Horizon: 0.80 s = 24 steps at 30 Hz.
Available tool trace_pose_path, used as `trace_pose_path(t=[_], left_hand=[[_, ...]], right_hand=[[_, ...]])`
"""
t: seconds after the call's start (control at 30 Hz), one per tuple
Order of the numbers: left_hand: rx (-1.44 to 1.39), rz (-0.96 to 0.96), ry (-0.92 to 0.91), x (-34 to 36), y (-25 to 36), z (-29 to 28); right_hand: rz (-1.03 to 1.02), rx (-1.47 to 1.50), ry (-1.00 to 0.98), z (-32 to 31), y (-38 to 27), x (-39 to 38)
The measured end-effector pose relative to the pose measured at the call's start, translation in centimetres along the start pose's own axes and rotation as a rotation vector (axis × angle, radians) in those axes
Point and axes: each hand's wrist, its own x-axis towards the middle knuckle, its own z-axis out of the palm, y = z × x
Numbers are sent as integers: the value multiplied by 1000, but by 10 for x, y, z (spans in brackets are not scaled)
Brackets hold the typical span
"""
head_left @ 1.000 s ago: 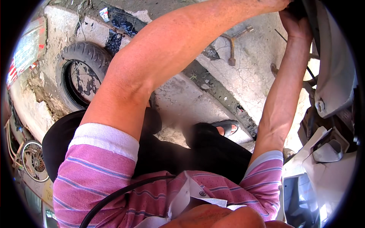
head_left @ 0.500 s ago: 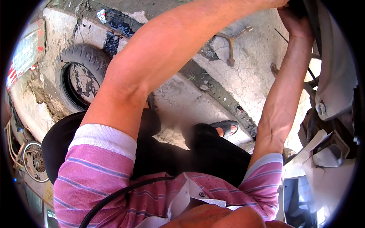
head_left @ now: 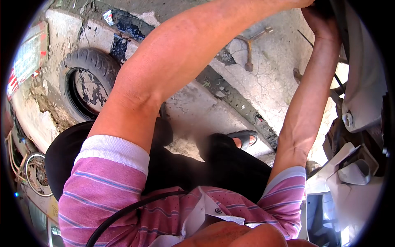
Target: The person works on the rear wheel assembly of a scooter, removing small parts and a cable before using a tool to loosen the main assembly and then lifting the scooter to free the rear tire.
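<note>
Right hand (head_left: 322,25) slightly rightward by dark part (head_left: 324,8), grips unclear; printed scrap (head_left: 108,17) at left.

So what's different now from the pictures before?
Very little: the right hand edged slightly rightward in the picture. I can't see anything newly held or let go. The left hand stays at the top edge; the tire and rusty socket wrench are where they were.
</note>
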Motion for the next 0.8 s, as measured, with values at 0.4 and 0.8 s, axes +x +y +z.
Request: trace_pose_path(t=[0.4, 0.8], left_hand=[[-83, -52, 25, -7, 19, 1], [-141, 108, -11, 9, -8, 2]], right_hand=[[-869, -1521, 89, -48, -25, -22], [-1022, -1568, -30, -25, -1, -25]])
